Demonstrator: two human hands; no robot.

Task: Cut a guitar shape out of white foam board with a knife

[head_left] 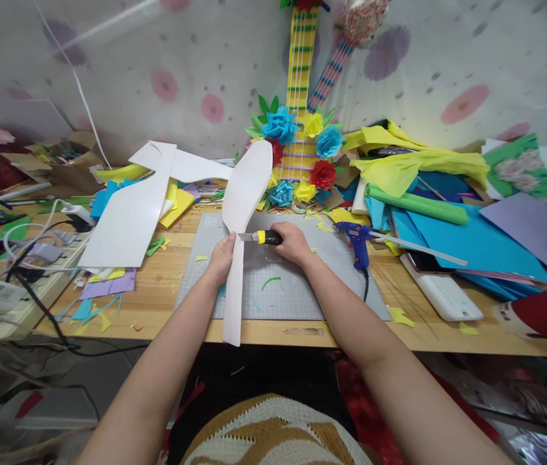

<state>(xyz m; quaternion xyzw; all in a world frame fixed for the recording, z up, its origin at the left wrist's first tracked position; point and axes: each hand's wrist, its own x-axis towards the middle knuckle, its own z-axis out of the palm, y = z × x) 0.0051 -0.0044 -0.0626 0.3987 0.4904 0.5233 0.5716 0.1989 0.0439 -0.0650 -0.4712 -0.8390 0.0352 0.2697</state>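
Note:
A long white foam board cutout [248, 177], with a rounded wide top and a narrow strip below, stands tilted over the grey cutting mat [297, 297]. My left hand [223, 258] grips its edge where the wide part meets the strip. In my right hand [291, 242] is a black and yellow utility knife [267, 237], its blade pointing left and meeting the cutout near my left fingertips. Whether the blade has sunk into the board cannot be made out. Small green and yellow scraps lie on the mat.
A blue glue gun [358, 242] lies at the mat's right. Behind stands a yellow paper guitar [299, 84] with paper flowers. White board offcuts [130, 219] and a cabled power strip [35, 284] are left; coloured sheets [486, 242], a white power bank [447, 297] and a cup [544, 312] are right.

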